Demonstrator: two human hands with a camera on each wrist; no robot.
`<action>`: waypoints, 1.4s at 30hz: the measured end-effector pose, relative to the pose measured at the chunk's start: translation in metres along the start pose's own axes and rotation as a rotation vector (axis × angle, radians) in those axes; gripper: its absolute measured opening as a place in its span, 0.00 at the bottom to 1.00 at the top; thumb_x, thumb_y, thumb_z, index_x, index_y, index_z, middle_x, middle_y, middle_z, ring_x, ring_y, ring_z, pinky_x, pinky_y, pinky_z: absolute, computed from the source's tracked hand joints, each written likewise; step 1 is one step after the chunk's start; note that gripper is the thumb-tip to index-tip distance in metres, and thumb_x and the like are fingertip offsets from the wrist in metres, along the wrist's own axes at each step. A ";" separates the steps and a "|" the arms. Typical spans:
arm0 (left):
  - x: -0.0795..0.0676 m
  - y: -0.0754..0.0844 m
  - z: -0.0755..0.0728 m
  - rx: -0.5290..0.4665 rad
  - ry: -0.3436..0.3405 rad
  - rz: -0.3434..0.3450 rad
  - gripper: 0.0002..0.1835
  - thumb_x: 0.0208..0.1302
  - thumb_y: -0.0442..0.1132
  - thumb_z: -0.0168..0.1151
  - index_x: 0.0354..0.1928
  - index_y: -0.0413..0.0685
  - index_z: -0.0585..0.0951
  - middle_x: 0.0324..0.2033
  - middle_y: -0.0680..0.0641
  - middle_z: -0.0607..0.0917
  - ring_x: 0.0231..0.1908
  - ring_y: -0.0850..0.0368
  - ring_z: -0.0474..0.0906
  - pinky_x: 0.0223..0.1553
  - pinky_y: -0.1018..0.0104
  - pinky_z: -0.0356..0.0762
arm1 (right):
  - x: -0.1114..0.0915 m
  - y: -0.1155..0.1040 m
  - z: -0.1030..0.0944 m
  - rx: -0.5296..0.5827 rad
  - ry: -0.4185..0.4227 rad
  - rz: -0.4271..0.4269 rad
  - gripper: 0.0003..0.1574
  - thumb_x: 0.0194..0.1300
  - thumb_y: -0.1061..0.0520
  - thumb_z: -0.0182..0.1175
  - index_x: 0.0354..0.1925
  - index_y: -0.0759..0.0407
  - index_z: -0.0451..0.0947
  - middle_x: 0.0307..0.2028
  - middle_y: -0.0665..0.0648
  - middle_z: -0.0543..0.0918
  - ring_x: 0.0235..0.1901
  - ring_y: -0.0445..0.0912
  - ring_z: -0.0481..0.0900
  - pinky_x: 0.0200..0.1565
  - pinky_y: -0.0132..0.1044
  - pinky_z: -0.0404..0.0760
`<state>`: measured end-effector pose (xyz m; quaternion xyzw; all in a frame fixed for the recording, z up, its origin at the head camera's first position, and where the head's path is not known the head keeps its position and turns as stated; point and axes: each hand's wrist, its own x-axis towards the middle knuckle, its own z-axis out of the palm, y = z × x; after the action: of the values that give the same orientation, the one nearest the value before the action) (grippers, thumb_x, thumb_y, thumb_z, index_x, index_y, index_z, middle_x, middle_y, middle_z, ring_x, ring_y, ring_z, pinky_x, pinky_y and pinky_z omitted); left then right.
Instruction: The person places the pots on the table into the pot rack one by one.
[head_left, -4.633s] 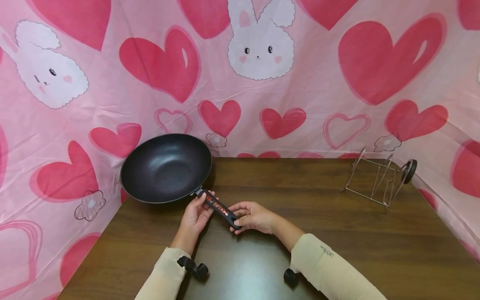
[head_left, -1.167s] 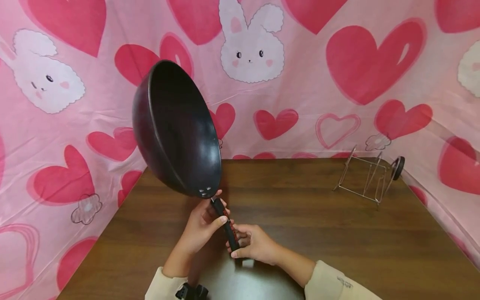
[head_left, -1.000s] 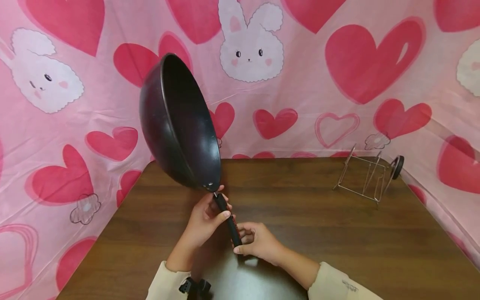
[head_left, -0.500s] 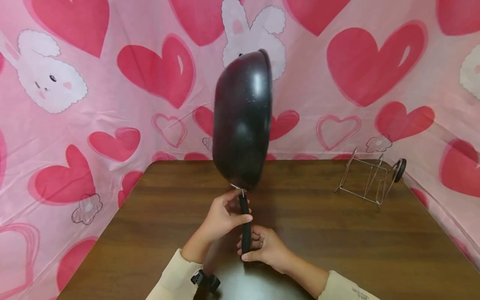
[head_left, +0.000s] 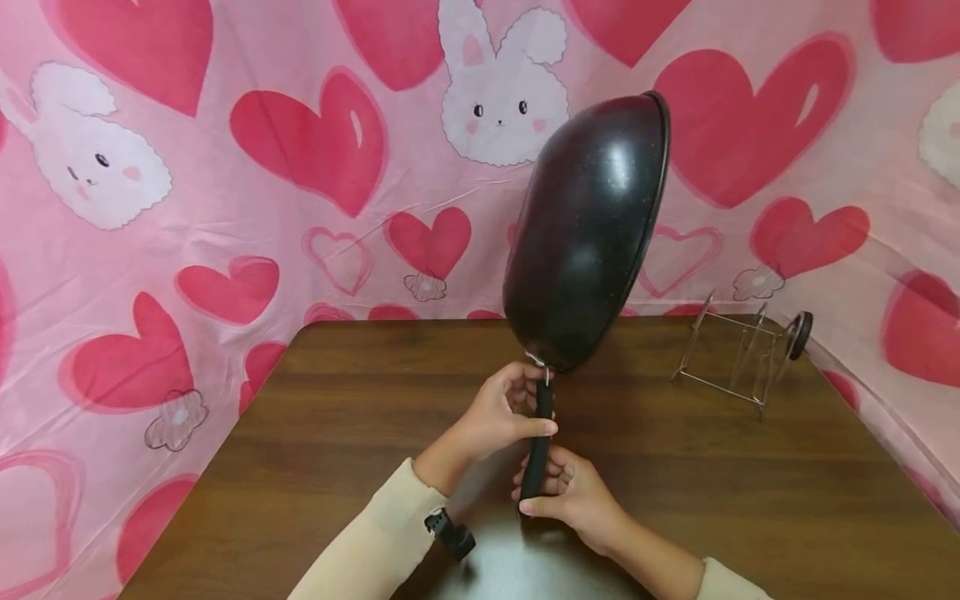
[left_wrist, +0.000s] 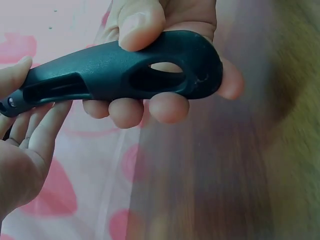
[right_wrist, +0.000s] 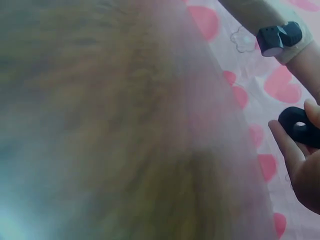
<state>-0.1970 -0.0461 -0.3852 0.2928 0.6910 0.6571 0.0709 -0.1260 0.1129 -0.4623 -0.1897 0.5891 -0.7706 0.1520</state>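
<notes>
A black wok (head_left: 588, 225) is held up in the air above the table, tilted to the right, its dark outer side facing me in the head view. Its inside is hidden. My left hand (head_left: 501, 410) grips the upper part of the black handle (head_left: 536, 467), just below the wok's body, thumb across it. Lower down, my right hand (head_left: 576, 493) pinches the handle's end. The left wrist view shows the hole in the handle's end between the right hand's thumb (left_wrist: 137, 30) and fingers, while the left hand (left_wrist: 22, 167) holds the other end.
A wire rack (head_left: 731, 354) with a black round part (head_left: 800, 335) stands at the back right of the brown wooden table (head_left: 360, 392). Pink cloth with hearts and rabbits (head_left: 330, 175) hangs behind the table and along both sides.
Starting low at the left with its inside showing, the wok has been raised, turned so its outside faces me, and carried right. Both hands moved right with it, keeping hold of the handle.
</notes>
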 end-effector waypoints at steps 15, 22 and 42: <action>0.054 -0.001 0.048 -0.087 -0.121 -0.045 0.30 0.45 0.18 0.72 0.53 0.33 0.73 0.36 0.48 0.78 0.32 0.55 0.77 0.37 0.67 0.79 | -0.037 -0.025 -0.023 -0.106 0.361 0.008 0.38 0.53 0.73 0.69 0.59 0.82 0.63 0.47 0.73 0.79 0.43 0.52 0.85 0.40 0.40 0.84; 0.074 0.005 0.067 -0.111 -0.194 -0.076 0.29 0.47 0.18 0.71 0.52 0.36 0.73 0.35 0.47 0.80 0.31 0.58 0.80 0.34 0.66 0.82 | -0.046 -0.030 -0.038 -0.148 0.452 -0.056 0.39 0.53 0.73 0.68 0.61 0.82 0.64 0.46 0.68 0.82 0.43 0.48 0.85 0.40 0.39 0.84; 0.134 0.008 0.136 0.013 -0.263 -0.118 0.29 0.52 0.20 0.69 0.56 0.39 0.72 0.32 0.53 0.79 0.29 0.64 0.78 0.32 0.72 0.81 | -0.060 -0.040 -0.103 -0.075 0.543 -0.197 0.26 0.58 0.76 0.63 0.54 0.64 0.78 0.43 0.57 0.85 0.43 0.46 0.86 0.41 0.37 0.83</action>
<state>-0.2384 0.1382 -0.3567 0.3356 0.6959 0.6034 0.1974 -0.1219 0.2378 -0.4549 -0.0384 0.6151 -0.7819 -0.0940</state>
